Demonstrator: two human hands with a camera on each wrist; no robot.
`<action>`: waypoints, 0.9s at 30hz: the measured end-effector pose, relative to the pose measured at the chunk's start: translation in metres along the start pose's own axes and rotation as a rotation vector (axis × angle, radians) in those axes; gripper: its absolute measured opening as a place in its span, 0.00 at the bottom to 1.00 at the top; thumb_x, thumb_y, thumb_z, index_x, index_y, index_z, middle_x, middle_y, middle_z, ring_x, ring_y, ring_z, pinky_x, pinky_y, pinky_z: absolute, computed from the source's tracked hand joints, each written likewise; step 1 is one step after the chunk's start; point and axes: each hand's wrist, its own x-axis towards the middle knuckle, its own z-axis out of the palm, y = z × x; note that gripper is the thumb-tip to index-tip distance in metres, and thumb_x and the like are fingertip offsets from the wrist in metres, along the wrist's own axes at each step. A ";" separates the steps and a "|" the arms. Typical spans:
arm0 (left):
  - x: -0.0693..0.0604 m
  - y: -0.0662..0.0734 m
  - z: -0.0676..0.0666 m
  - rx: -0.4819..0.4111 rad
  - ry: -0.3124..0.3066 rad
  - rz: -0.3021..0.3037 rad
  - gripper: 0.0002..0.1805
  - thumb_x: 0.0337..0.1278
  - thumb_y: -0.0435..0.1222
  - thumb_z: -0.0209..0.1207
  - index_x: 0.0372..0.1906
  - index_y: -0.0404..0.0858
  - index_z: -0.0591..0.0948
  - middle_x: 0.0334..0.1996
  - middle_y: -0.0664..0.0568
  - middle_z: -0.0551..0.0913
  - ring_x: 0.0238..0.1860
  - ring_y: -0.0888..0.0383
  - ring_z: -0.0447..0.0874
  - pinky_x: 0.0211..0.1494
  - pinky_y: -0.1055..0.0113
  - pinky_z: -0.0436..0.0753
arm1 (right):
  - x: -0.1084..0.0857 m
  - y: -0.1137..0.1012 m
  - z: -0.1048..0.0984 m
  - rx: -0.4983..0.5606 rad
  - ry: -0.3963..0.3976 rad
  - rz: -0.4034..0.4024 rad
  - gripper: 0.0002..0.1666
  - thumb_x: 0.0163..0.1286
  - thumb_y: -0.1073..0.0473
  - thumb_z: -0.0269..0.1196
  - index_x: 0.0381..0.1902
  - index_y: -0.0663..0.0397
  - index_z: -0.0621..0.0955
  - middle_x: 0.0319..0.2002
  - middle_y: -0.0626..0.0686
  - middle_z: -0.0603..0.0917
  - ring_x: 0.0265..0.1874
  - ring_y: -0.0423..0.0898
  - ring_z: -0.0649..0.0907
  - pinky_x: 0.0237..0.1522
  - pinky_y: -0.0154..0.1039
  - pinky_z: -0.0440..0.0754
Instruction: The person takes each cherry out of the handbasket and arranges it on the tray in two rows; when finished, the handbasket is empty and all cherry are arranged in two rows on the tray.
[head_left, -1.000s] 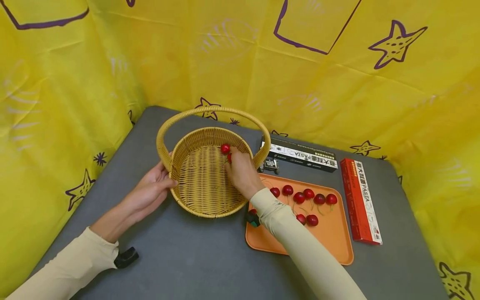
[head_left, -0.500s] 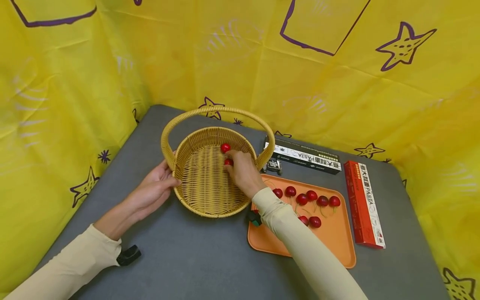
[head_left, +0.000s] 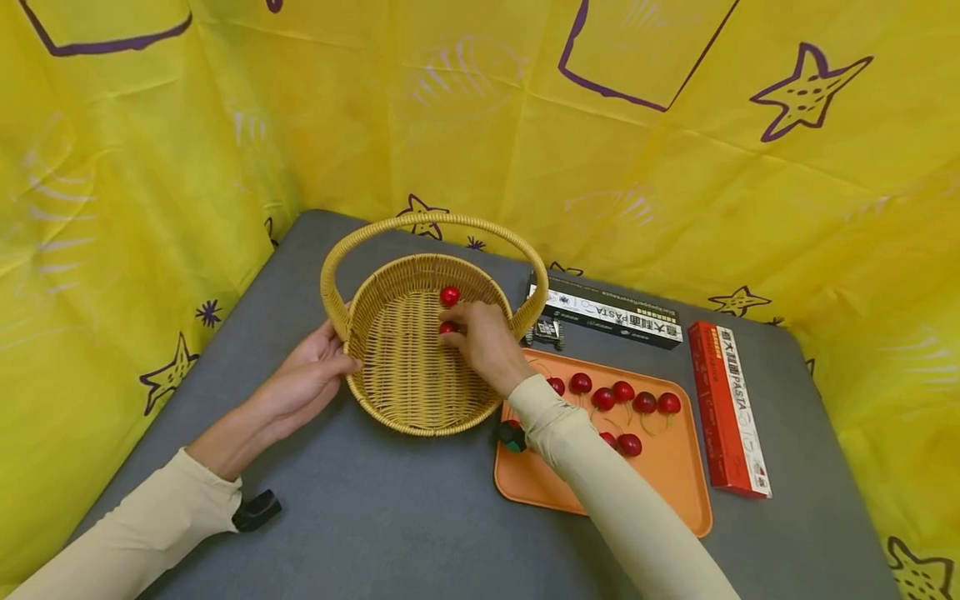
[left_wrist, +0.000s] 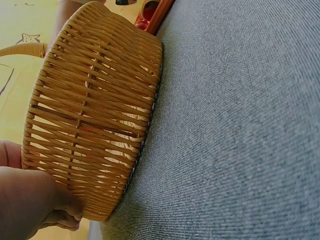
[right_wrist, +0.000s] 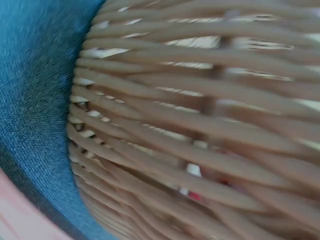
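A round wicker basket [head_left: 405, 367] with a tall arched handle stands on the grey table. My left hand [head_left: 311, 375] grips its left side, thumb over the rim and fingers against the outer wall; the left wrist view shows the hand on the weave of the basket [left_wrist: 95, 115]. Inside the basket, my right hand [head_left: 489, 343] pinches a red cherry [head_left: 447, 328] between thumb and fingers, low over the floor. Just beyond it lies another cherry [head_left: 449, 296]. The right wrist view shows mostly the outer weave of the basket [right_wrist: 165, 110], blurred.
Right of the basket lies an orange tray [head_left: 667, 492] with several cherries [head_left: 630, 445], partly covered by the right forearm. Behind it are a black-and-white pasta box [head_left: 607, 310] and a small dark object [head_left: 547, 332]. A red-and-white pasta box [head_left: 727, 408] lies at the far right.
My right hand has shifted slightly left inside the basket with the cherry at its fingertips. The left hand keeps its grip on the basket. The whole view has moved a little.
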 end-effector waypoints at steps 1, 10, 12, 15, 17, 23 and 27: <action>0.000 0.000 0.000 0.003 -0.001 0.000 0.51 0.68 0.17 0.44 0.87 0.42 0.33 0.87 0.48 0.36 0.85 0.53 0.33 0.84 0.62 0.50 | -0.002 -0.001 -0.003 0.022 0.001 -0.009 0.20 0.69 0.58 0.74 0.57 0.57 0.89 0.50 0.53 0.92 0.47 0.46 0.89 0.48 0.40 0.87; -0.001 0.001 0.001 0.014 -0.004 0.000 0.51 0.69 0.18 0.44 0.86 0.41 0.31 0.87 0.46 0.36 0.85 0.54 0.32 0.85 0.61 0.47 | -0.052 -0.020 -0.045 0.348 0.025 -0.092 0.20 0.71 0.52 0.72 0.59 0.44 0.90 0.50 0.42 0.92 0.45 0.35 0.90 0.48 0.34 0.88; -0.002 0.002 0.002 0.020 0.002 -0.003 0.52 0.68 0.18 0.45 0.86 0.42 0.31 0.87 0.46 0.36 0.85 0.54 0.33 0.84 0.63 0.50 | -0.071 -0.019 -0.057 0.439 0.012 -0.088 0.20 0.72 0.53 0.71 0.60 0.42 0.89 0.51 0.41 0.91 0.46 0.37 0.91 0.48 0.36 0.89; -0.002 0.003 0.002 0.024 0.004 -0.005 0.52 0.68 0.18 0.45 0.86 0.42 0.31 0.87 0.46 0.36 0.85 0.54 0.33 0.81 0.67 0.55 | -0.099 -0.007 -0.076 0.550 0.018 -0.065 0.21 0.73 0.56 0.70 0.62 0.40 0.88 0.53 0.42 0.91 0.46 0.42 0.91 0.41 0.35 0.89; -0.002 0.003 0.002 0.023 0.006 -0.008 0.52 0.68 0.18 0.45 0.86 0.42 0.31 0.87 0.46 0.36 0.85 0.54 0.34 0.79 0.68 0.57 | -0.117 0.007 -0.089 0.582 0.061 -0.050 0.22 0.73 0.60 0.70 0.63 0.40 0.87 0.56 0.44 0.90 0.45 0.44 0.91 0.33 0.32 0.86; -0.002 0.002 0.003 0.031 0.013 -0.019 0.51 0.68 0.18 0.44 0.86 0.42 0.32 0.87 0.46 0.37 0.85 0.54 0.34 0.80 0.68 0.57 | -0.170 0.061 -0.121 0.555 0.246 0.060 0.23 0.75 0.68 0.65 0.66 0.54 0.84 0.64 0.53 0.86 0.55 0.44 0.89 0.45 0.33 0.89; -0.001 0.003 0.003 0.029 0.012 -0.008 0.52 0.67 0.18 0.44 0.86 0.42 0.30 0.87 0.46 0.35 0.85 0.53 0.32 0.83 0.65 0.52 | -0.203 0.091 -0.129 0.517 0.317 0.214 0.23 0.77 0.64 0.64 0.68 0.56 0.82 0.65 0.49 0.86 0.56 0.39 0.88 0.51 0.35 0.86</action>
